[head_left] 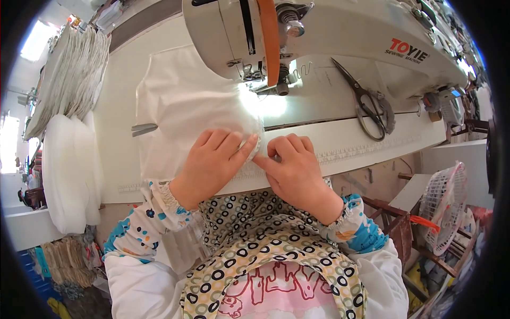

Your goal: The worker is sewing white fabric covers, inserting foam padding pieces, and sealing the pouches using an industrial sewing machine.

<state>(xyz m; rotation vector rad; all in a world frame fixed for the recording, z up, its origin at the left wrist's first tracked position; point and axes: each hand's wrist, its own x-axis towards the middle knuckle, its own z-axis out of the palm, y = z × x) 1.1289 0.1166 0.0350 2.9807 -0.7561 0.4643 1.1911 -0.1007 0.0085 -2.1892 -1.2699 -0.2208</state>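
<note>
A white fabric piece (178,106) lies on the sewing table, its curved right edge running up under the lit needle area of a sewing machine (223,40). My left hand (212,162) rests on the cloth with its fingers bent, the index finger and thumb closed at the gathered edge. Just right of it, my right hand (297,173) has curled fingers, and its thumb and index finger meet the same edge. Both hands are in front of the needle, a short way from it. Small grey thread snips (144,129) lie at the fabric's left side.
Black-handled scissors (366,103) lie on the machine bed at right, beside a grey scrap (388,112). A printed ruler strip (350,153) follows the table's front edge. Stacked fabric pieces (74,69) and white padding (69,170) are at left; a fan (443,207) stands at right.
</note>
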